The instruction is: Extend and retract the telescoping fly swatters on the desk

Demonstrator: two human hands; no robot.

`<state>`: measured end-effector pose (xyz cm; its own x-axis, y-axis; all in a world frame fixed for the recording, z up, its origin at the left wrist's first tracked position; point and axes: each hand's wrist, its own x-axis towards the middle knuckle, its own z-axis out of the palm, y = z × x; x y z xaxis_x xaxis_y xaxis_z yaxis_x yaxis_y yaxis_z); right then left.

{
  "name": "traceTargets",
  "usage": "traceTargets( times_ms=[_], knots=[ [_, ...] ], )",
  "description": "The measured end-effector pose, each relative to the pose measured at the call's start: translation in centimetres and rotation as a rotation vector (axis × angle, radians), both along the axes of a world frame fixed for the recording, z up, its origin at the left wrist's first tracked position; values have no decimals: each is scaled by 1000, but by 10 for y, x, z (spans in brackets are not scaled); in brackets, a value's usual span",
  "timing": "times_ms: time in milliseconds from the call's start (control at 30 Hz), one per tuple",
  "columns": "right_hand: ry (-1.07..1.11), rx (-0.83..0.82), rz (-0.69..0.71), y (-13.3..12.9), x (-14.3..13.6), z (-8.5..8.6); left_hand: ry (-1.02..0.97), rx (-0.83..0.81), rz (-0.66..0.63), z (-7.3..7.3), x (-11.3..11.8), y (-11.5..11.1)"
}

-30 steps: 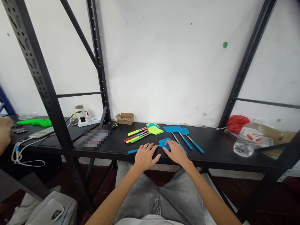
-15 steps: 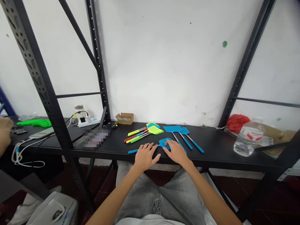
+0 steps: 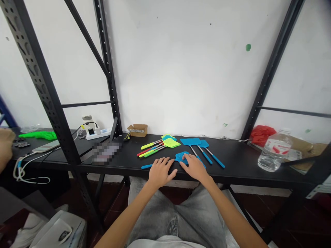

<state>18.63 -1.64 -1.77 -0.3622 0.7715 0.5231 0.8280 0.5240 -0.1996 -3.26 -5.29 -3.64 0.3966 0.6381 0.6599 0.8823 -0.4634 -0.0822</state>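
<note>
A blue fly swatter (image 3: 182,156) lies crosswise near the front edge of the black table, its handle pointing left. My left hand (image 3: 160,170) rests over its shaft with the fingers spread and the thumb out. On the right, my right hand (image 3: 194,167) lies with its fingertips on the swatter's head, fingers apart. Behind my right hand, several blue fly swatters (image 3: 191,142) lie with their handles towards me. To the left of them, several yellow, red, green and blue fly swatters (image 3: 171,143) overlap in a pile, handles pointing left.
A small open cardboard box (image 3: 138,130) stands by the wall. At the right are a large clear water bottle (image 3: 273,151) and a red plastic bag (image 3: 262,135). A power strip (image 3: 98,134) and white cables lie left. Black metal posts (image 3: 49,93) frame the table. Another person's hand (image 3: 5,148) shows at the far left.
</note>
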Motion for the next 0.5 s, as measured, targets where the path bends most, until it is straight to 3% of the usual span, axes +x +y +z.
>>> traceTargets(
  times_ms=[500],
  knots=[
    [-3, 7, 6, 0, 0, 1, 0, 6, 1, 0, 0, 0]
  ],
)
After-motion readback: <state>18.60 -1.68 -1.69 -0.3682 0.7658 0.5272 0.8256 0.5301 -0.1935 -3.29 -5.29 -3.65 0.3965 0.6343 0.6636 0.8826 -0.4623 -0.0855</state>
